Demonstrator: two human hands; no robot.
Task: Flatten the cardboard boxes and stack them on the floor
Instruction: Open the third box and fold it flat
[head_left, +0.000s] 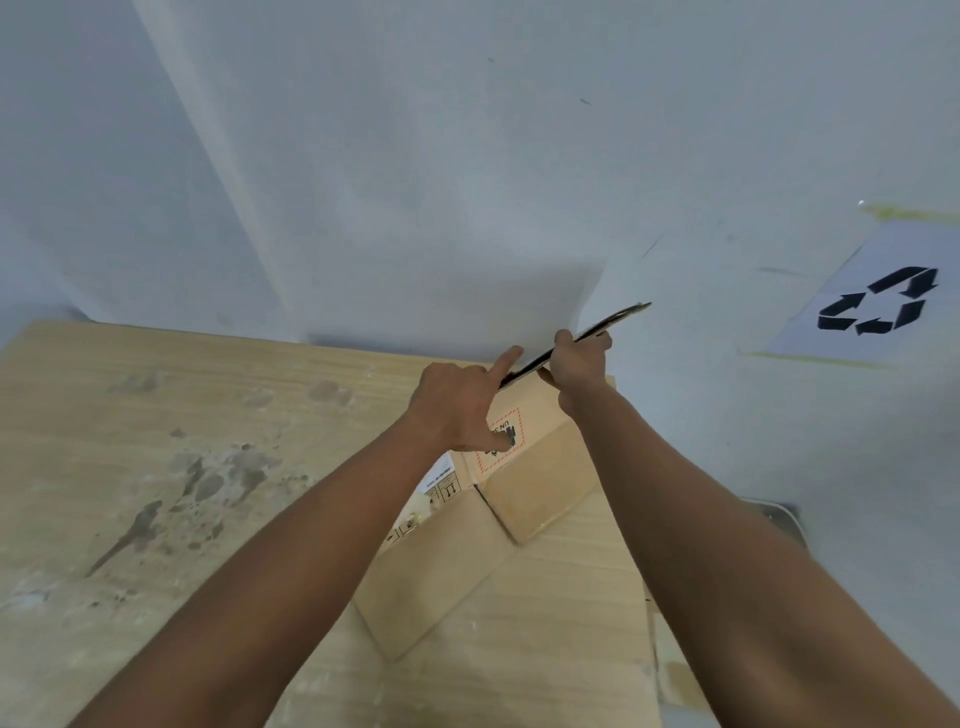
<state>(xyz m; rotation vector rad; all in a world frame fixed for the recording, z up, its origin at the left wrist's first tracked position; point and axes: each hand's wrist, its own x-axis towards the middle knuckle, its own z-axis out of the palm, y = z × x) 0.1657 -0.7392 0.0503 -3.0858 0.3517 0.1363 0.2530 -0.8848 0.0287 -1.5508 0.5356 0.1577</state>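
Cardboard box (535, 483) on table (156, 415), right hand (582, 364) gripping raised flap (618, 318), left hand (452, 410) touching it, forefinger straight

We list as seen:

- Cardboard box (535, 483): matt brown board with smooth faces. It carries a white paper label (441, 475) and red-and-black print.
- Surface (156, 415): pale wood-grain finish, matt, blotched with rough grey stains and whitish smears.
- Sheet (883, 291) with a black recycling mark: white paper, matt, edged with yellowish tape (904, 213).
- White ground (467, 182) behind: matt, painted look, lightly scuffed.
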